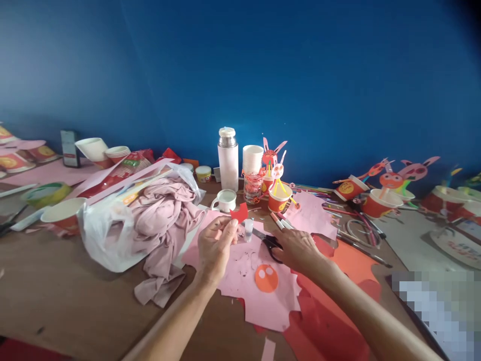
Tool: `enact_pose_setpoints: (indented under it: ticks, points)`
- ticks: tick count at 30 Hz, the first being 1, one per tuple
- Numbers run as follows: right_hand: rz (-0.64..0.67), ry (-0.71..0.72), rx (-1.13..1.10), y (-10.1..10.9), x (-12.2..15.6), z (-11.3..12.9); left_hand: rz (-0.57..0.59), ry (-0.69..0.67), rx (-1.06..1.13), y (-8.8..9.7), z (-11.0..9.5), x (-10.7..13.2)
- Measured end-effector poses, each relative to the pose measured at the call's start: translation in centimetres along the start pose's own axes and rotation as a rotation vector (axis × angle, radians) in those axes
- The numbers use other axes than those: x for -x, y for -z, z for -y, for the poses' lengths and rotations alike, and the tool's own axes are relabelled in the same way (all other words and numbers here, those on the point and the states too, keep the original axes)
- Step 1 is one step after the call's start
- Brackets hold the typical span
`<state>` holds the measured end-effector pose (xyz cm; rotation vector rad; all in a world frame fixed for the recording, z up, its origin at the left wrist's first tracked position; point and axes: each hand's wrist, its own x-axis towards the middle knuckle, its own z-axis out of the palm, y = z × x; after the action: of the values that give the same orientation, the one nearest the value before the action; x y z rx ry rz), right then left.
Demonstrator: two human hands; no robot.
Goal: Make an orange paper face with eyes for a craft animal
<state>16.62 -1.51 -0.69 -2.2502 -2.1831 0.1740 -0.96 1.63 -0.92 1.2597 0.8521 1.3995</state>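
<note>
My left hand pinches a small cut piece of red paper between thumb and fingers, raised above the table. My right hand reaches down over the pink paper, its fingers closed at the black handles of the scissors. The scissor blades point away to the left. Two markers lie just beyond those fingers. Below, on the cut-up pink paper, rests an orange paper circle with two pale ovals on it. A small clear tube stands between my hands.
A white thermos, stacked paper cups and a white mug stand behind. Paper cups with animal-face figures line the right. A plastic bag and pink cloth lie left. Red paper spreads under my right arm.
</note>
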Motion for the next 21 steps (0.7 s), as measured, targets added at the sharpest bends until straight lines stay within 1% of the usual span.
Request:
enact_pose_setpoints:
  ticks: [4, 7, 11, 14, 15, 16, 19, 20, 21]
  points:
    - [-0.002, -0.017, 0.039, 0.3, 0.3, -0.1, -0.043, 0.059, 0.012, -0.3, -0.2, -0.1]
    - [-0.025, -0.054, 0.043, 0.6, 1.1, -0.7, -0.036, 0.091, 0.026, -0.4, -0.3, -0.1]
    - [-0.074, -0.116, 0.009, 1.1, 2.9, -2.0, -0.010, 0.106, 0.026, -0.3, -0.4, -0.3]
    - [-0.102, -0.092, -0.074, 1.4, 4.5, -3.2, -0.004, 0.112, 0.022, -0.1, -0.4, -0.5]
    - [-0.110, -0.067, -0.159, 1.4, 5.0, -3.6, -0.006, 0.109, 0.020, 0.0, -0.4, -0.5]
    - [-0.118, -0.039, -0.298, 1.4, 5.3, -4.0, -0.009, 0.103, 0.019, 0.0, -0.3, -0.6]
    - [-0.159, 0.057, -0.845, 1.2, 5.9, -4.7, -0.012, 0.089, 0.018, -0.1, -0.3, -0.5]
    - [-0.177, 0.096, -0.990, 1.2, 5.9, -4.8, -0.009, 0.088, 0.019, -0.3, -0.4, -0.4]
    - [-0.192, 0.138, -1.082, 1.2, 5.9, -4.7, -0.005, 0.089, 0.020, -0.5, -0.5, -0.3]
